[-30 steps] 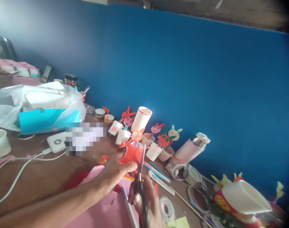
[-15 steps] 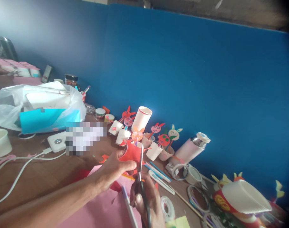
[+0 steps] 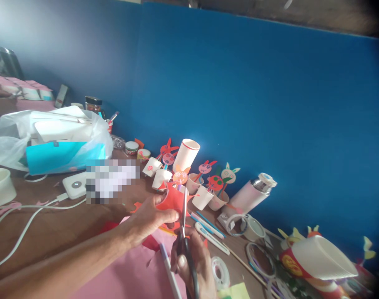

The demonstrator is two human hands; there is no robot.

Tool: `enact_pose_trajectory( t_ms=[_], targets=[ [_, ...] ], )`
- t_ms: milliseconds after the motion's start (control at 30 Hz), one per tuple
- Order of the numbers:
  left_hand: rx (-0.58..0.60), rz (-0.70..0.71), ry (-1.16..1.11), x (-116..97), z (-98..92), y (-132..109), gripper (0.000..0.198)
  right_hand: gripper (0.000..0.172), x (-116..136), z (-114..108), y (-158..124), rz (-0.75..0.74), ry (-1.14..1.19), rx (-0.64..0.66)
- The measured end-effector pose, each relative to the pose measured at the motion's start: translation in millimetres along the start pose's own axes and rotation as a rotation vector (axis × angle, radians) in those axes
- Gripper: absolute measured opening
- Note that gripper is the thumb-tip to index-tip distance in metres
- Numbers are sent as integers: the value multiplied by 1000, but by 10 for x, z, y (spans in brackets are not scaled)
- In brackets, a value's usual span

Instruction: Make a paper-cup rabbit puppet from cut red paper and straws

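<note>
My left hand [image 3: 155, 218] pinches a piece of red paper [image 3: 174, 200] between thumb and fingers, above the table. In my right hand [image 3: 194, 257] is a pair of black-handled scissors [image 3: 184, 211], the blades pointing up along the right edge of the red paper. The blades look nearly closed; whether they bite into the paper I cannot tell. Below my hands lie pink paper [image 3: 121, 274], red scraps and a pen [image 3: 170, 270]. Just beyond the red paper stand several white paper cups [image 3: 203, 198] holding paper animal faces on sticks.
A white utility knife [image 3: 211, 238] and a roll of tape [image 3: 220, 272] lie right of my hands. A pink flask [image 3: 250, 195] leans near the blue wall. At left are a filled plastic bag [image 3: 13, 128], a white power bank [image 3: 75, 185] and its cable. Stacked white cups [image 3: 323, 255] lie at right.
The scissors' blades have shifted very slightly left against the red paper's edge. Both hands keep their hold and nearly the same place.
</note>
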State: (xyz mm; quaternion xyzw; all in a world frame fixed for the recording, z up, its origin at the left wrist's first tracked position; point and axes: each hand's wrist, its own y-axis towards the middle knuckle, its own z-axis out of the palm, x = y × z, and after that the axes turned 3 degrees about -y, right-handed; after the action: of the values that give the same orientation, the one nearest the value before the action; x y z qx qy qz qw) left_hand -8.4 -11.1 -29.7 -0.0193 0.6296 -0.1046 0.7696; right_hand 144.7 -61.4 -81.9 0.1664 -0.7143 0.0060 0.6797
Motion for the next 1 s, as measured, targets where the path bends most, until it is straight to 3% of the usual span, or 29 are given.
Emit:
enact_pose_trajectory(
  t_ms=[100, 200, 567, 1000],
  targets=[
    [-11, -15, 52, -1, -10, 0, 24, 56, -56, -10, -29, -13, -63, -60],
    [62, 12, 71, 18, -27, 34, 19, 59, -102, -30, -45, -11, -115, -81],
    [121, -16, 75, -22, -61, 56, 21, 53, -66, -40, 25, -22, -67, 16],
    [203, -32, 50, -72, -103, 78, 15, 59, -80, -54, 33, 11, 73, 92]
  ],
)
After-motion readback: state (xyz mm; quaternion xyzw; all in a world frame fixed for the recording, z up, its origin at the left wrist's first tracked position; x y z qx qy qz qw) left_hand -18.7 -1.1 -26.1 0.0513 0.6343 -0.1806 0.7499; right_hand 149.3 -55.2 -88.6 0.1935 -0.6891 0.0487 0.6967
